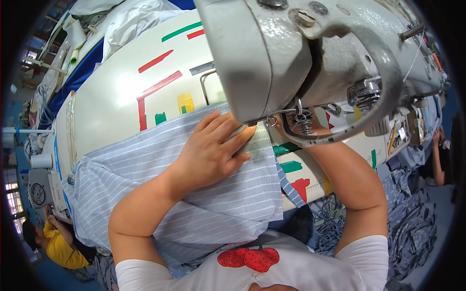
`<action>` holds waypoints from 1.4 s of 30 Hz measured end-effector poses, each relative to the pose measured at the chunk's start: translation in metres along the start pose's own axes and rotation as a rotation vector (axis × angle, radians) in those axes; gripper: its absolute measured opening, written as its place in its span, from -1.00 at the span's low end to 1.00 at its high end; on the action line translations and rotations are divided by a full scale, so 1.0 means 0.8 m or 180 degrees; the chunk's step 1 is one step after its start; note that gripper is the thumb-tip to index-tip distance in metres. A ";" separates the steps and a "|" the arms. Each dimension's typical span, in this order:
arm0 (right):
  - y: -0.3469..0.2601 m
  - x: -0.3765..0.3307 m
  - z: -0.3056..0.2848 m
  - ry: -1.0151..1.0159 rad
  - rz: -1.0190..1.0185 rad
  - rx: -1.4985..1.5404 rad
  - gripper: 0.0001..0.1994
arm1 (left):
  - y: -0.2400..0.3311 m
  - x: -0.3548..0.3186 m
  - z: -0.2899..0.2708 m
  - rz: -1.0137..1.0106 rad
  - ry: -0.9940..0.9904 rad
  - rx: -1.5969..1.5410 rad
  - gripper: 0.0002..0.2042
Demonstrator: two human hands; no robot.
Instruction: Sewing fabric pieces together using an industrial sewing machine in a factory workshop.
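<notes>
Striped cloth (213,203) under the left hand (213,150), at the sewing machine (301,53).

The cloth drapes off the white table (111,97) toward the person, its left edge near the table's end; bare taped table lies beyond it. The left hand presses flat, fingers spread, grasping nothing (fingertips by the needle). The right hand is hidden behind the machine head, probably at the cloth; its grip cannot be told. Fabric scraps (412,213) litter the floor at right.
</notes>
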State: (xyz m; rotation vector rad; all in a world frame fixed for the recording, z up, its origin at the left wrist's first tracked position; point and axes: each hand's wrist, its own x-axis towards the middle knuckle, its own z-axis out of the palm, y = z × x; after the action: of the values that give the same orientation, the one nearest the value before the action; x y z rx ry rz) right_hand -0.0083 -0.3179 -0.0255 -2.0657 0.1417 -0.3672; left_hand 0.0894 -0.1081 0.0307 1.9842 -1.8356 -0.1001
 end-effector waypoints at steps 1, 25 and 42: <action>-0.021 0.000 -0.006 -0.0266 0.0130 -0.0861 -0.68 | -0.001 -0.002 0.001 -0.0008 0.0035 -0.0013 -0.58; -0.066 -0.334 0.085 -0.0092 0.1861 0.0904 -0.52 | -0.097 -0.255 -0.118 -0.2825 0.0148 0.1096 -0.47; -0.129 -0.363 0.107 -0.1168 0.2228 0.3592 -0.57 | -0.144 -0.365 -0.148 -0.4063 0.0780 0.1912 -0.73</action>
State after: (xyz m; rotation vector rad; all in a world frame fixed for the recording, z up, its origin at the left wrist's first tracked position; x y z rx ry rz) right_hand -0.2614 -0.1225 -0.0337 -0.8457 0.3277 0.3270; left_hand 0.2021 0.2083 0.0277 3.0772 -0.2061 0.3378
